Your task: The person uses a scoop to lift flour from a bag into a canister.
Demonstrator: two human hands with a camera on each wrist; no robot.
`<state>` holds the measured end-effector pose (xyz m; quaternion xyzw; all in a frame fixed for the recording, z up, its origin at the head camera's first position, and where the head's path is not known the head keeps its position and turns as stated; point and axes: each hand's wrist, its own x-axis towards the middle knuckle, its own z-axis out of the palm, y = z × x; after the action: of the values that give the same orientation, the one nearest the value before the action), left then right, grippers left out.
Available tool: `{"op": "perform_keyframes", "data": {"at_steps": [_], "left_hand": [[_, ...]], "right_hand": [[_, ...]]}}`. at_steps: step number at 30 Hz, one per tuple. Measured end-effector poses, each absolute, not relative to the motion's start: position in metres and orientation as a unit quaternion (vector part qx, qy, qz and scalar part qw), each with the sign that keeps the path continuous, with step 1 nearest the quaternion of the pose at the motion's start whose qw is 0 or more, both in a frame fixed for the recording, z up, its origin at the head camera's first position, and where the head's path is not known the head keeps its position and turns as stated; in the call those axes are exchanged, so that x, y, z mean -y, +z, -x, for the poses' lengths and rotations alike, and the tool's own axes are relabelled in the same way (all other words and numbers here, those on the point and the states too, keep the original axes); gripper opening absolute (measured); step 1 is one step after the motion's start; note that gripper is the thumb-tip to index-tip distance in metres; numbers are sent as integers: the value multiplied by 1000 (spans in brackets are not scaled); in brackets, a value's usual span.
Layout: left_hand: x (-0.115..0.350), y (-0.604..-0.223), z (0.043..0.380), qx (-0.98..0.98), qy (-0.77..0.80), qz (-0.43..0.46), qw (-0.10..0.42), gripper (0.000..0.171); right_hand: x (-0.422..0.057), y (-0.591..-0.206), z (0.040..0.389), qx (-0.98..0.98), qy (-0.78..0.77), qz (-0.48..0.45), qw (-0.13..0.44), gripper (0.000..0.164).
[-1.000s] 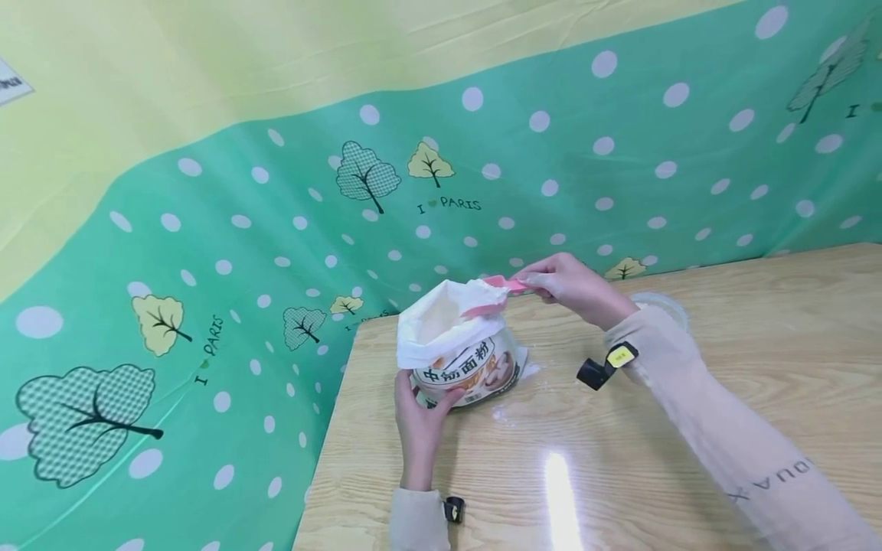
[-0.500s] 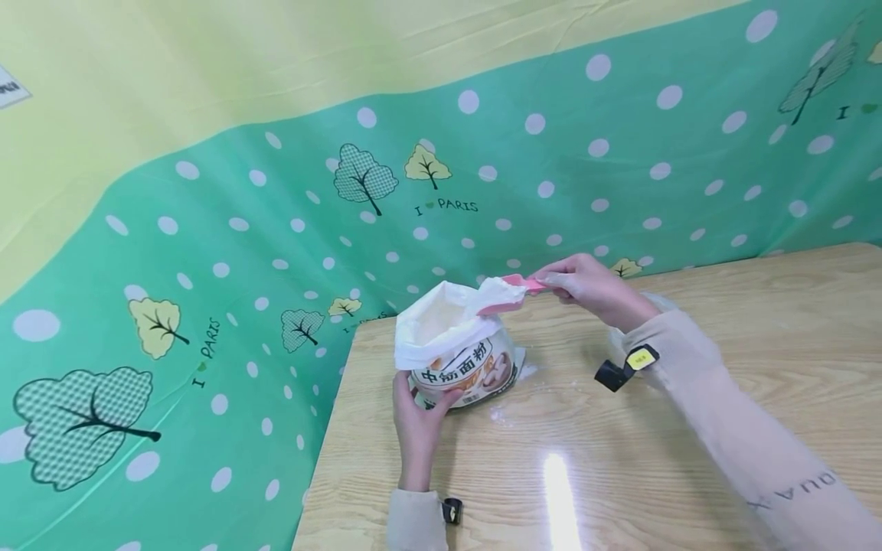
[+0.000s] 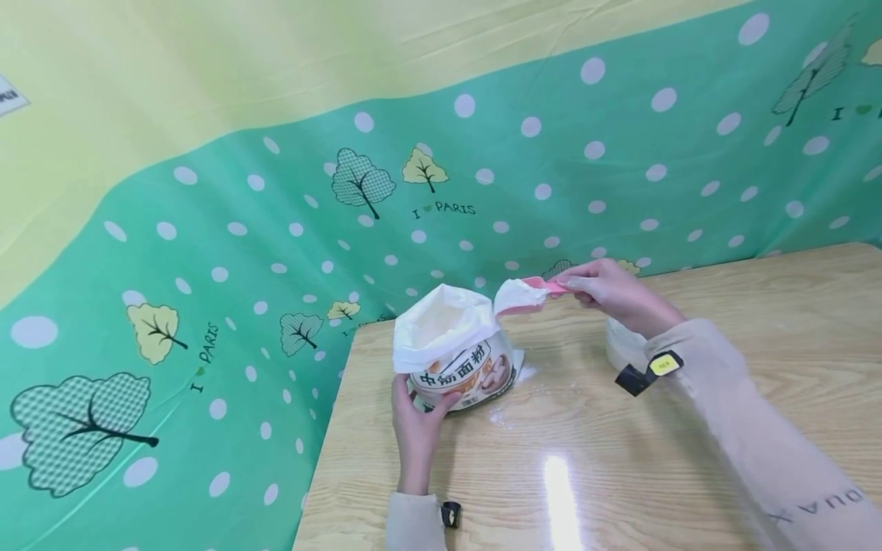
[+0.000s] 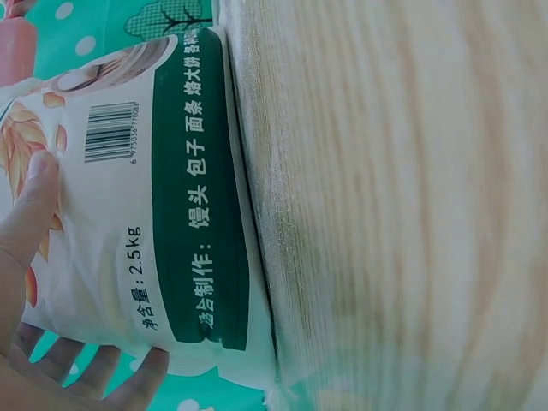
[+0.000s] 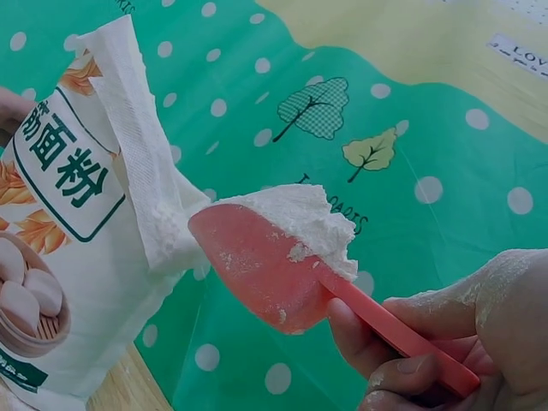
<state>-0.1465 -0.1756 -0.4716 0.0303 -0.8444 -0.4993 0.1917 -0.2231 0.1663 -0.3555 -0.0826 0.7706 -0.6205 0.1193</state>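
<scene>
An open white flour bag (image 3: 455, 356) with a rolled-down top stands near the wooden table's (image 3: 620, 467) left corner. My left hand (image 3: 416, 425) grips its lower front, and the left wrist view shows the fingers (image 4: 30, 214) curled round the bag (image 4: 163, 231). My right hand (image 3: 616, 291) pinches the handle of a pink spoon (image 3: 530, 295) heaped with flour, held in the air just right of the bag's mouth. In the right wrist view the loaded spoon (image 5: 274, 257) hangs beside the bag (image 5: 86, 214), clear of it.
A clear container (image 3: 623, 344) stands on the table behind my right forearm, mostly hidden. Spilled flour (image 3: 513, 394) dusts the wood by the bag. A green polka-dot sheet (image 3: 241, 268) hangs close behind and to the left.
My right hand has carried the flour-laden spoon out of the bag's mouth and rightward. The left hand stays on the bag.
</scene>
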Motion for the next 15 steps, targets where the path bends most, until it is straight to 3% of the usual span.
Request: {"op": "perform_keyframes", "data": {"at_steps": [15], "left_hand": [[175, -471, 146, 845, -498, -27, 194, 86]], "right_hand": [[-192, -361, 212, -756, -640, 72, 116, 39]]}}
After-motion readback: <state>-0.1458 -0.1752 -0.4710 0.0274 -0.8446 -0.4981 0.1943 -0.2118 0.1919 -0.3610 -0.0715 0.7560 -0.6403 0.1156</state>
